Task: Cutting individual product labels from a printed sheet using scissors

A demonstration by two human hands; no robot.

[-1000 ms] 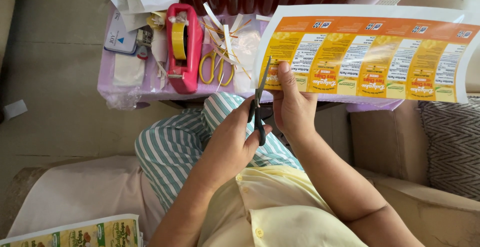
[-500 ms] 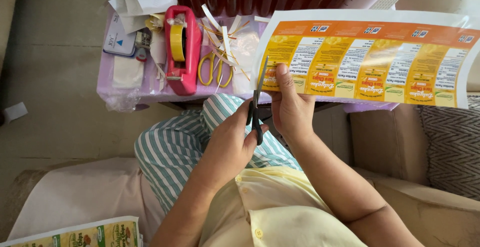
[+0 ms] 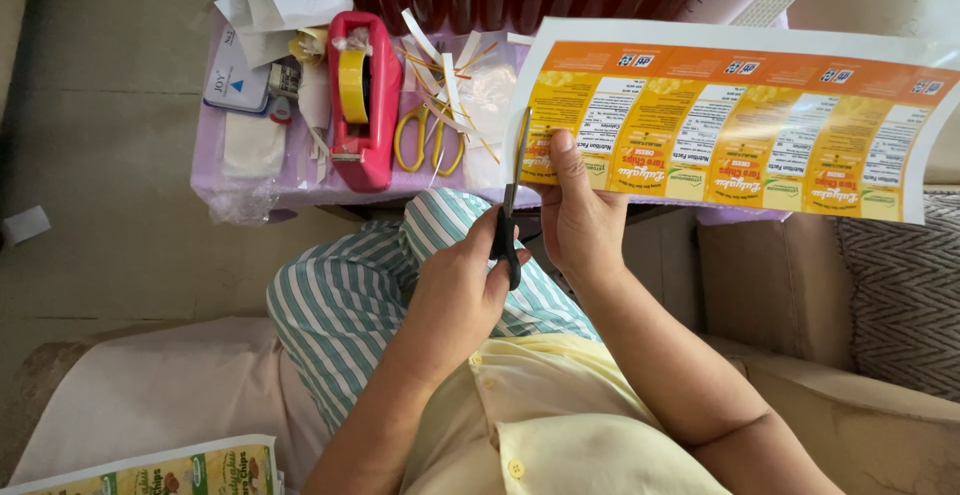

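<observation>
The left hand (image 3: 455, 290) is closed round the scissors (image 3: 512, 205), cutting up the left edge of the label sheet (image 3: 740, 115) pinched in the right hand (image 3: 575, 210) above the desk (image 3: 250, 170); the next snip likely needs the sheet taut.

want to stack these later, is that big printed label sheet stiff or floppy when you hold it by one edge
Probably floppy: the label sheet, pinched only near its left end by the right hand, curves along its far edge. Likely light, since thumb and fingers carry it. The scissors are at its edge.
</observation>
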